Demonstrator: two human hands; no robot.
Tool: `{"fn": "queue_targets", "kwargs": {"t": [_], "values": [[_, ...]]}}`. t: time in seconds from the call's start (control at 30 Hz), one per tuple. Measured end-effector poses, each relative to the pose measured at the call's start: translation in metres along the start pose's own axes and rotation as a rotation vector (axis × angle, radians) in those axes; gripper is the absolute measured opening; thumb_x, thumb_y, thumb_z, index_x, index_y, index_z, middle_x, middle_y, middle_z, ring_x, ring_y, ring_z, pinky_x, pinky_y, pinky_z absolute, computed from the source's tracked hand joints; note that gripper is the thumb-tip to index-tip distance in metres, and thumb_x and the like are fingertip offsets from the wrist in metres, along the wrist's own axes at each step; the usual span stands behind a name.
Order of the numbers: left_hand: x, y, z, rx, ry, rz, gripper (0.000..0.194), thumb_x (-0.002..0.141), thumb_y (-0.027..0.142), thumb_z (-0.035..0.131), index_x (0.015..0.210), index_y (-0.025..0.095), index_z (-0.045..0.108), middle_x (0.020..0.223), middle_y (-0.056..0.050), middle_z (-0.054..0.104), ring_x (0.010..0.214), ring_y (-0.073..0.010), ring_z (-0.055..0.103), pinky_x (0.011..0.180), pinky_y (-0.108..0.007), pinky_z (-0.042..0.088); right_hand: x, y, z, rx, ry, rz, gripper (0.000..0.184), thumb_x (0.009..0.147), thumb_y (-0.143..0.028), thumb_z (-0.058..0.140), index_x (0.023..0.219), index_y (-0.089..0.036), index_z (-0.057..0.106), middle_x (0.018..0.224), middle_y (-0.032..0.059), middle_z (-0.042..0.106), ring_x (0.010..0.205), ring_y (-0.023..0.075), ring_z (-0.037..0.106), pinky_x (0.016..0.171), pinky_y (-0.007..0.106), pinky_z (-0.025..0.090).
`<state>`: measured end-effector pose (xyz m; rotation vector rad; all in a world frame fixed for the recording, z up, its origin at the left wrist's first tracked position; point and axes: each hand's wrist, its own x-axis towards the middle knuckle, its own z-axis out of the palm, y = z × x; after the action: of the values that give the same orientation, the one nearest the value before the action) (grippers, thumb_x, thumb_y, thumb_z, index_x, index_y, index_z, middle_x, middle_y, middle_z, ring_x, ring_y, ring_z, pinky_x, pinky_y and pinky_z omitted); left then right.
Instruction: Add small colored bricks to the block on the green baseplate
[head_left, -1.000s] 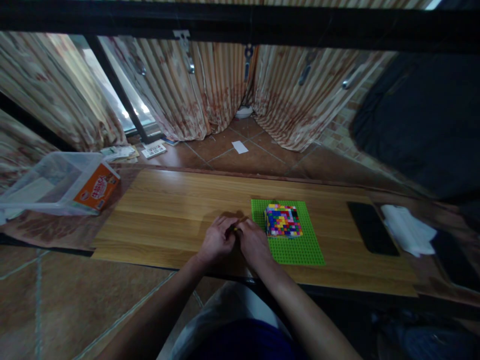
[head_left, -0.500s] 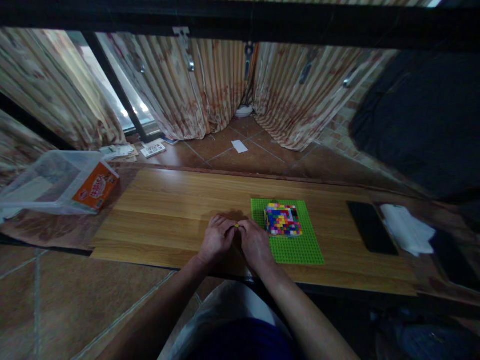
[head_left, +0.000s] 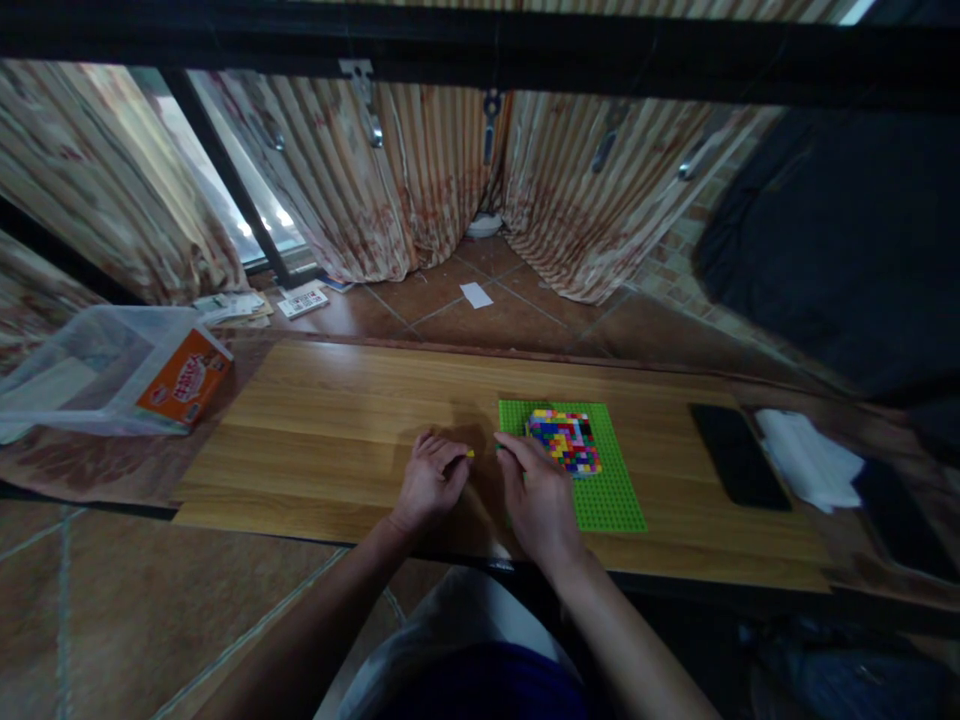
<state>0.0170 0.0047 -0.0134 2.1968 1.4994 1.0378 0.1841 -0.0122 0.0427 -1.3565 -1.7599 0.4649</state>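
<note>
My left hand rests on the wooden board with its fingers curled, pinching a small yellow piece at the fingertips. A short gap to its right, my right hand lies over the left edge of the green studded baseplate, fingers pinched on something tiny I cannot make out. A multicoloured block of small bricks stands on the baseplate just beyond the right hand's fingertips.
A clear plastic tub with an orange label sits at the far left. A black phone, white cloth and another dark device lie at the right. Curtains and tiled floor are behind the board.
My hands were joined together over the yellow piece; they have drawn apart. The left keeps the yellow piece and the right has moved right onto the baseplate's edge.
</note>
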Motion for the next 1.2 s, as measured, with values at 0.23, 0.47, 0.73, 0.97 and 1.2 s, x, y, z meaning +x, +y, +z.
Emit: {"fn": "queue_targets", "kwargs": {"t": [0.23,0.47,0.73,0.97,1.2], "values": [[0.001,0.000,-0.001,-0.032,0.009,0.000,0.008,0.087,0.022,0.056,0.088,0.021,0.064,0.081,-0.003,0.070,0.083,-0.0201,0.065,0.096,-0.046,0.044,0.024,0.043,-0.058,-0.112,0.175,0.184,0.030,0.090,-0.036,0.048,0.101,-0.018,0.069,0.096,0.0090,0.073,0.085,0.0228,0.067,0.079,0.037,0.051],[0.003,0.001,-0.002,-0.025,0.027,0.034,0.007,0.088,0.023,0.056,0.087,0.021,0.063,0.081,-0.003,0.070,0.082,-0.0199,0.066,0.093,-0.045,0.046,0.041,0.081,-0.061,-0.023,0.128,0.229,0.025,0.083,-0.038,0.055,0.090,-0.021,0.073,0.098,0.0072,0.073,0.097,0.0243,0.064,0.091,0.041,0.045],[0.003,-0.001,-0.001,0.002,0.031,0.047,0.007,0.088,0.023,0.056,0.088,0.021,0.062,0.081,-0.003,0.070,0.082,-0.0205,0.066,0.093,-0.046,0.046,0.052,0.104,-0.051,0.318,0.029,0.438,0.023,0.068,-0.042,0.071,0.085,-0.027,0.077,0.117,0.0049,0.068,0.110,0.0252,0.059,0.098,0.044,0.043],[0.003,0.000,-0.002,-0.007,0.019,0.023,0.008,0.088,0.023,0.055,0.088,0.021,0.063,0.082,-0.004,0.071,0.084,-0.0207,0.066,0.094,-0.046,0.045,0.055,0.099,-0.048,0.508,-0.018,0.573,0.032,0.060,-0.045,0.078,0.084,-0.024,0.077,0.102,0.0056,0.074,0.092,0.0225,0.066,0.083,0.038,0.051],[0.004,0.002,-0.003,-0.006,0.010,0.022,0.008,0.088,0.024,0.055,0.087,0.021,0.063,0.082,-0.004,0.070,0.085,-0.0207,0.066,0.094,-0.046,0.046,0.054,0.095,-0.052,0.482,-0.034,0.564,0.029,0.061,-0.040,0.077,0.084,-0.022,0.077,0.094,0.0048,0.075,0.087,0.0202,0.068,0.083,0.037,0.051]]}}
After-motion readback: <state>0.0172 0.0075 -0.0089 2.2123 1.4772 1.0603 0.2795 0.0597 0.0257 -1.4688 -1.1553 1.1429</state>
